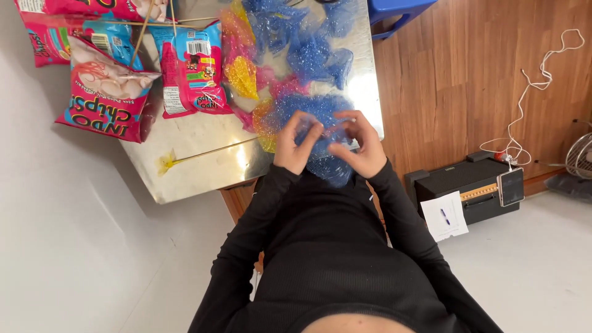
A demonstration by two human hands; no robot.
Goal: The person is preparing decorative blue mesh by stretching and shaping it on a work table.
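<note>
Working: both hands pinch a piece of glittery blue mesh (330, 139) at the near edge of the metal table (203, 139).
Left hand (295, 145): grip closed, fingertips gathering the mesh.
Right hand (364, 148): grip closed on the same piece, thumb and fingers pressed in.
Done so far: one yellow mesh tuft on a stick (206, 153) lies finished-looking on the table, as I judge it.
Left to do: a heap of loose blue, pink and yellow mesh (290, 55) lies unworked.
Edges: the blue piece overhangs the table's near edge, above the lap.
Open room: bare metal left of the hands; snack bags (117, 74) crowd the far left corner.
</note>
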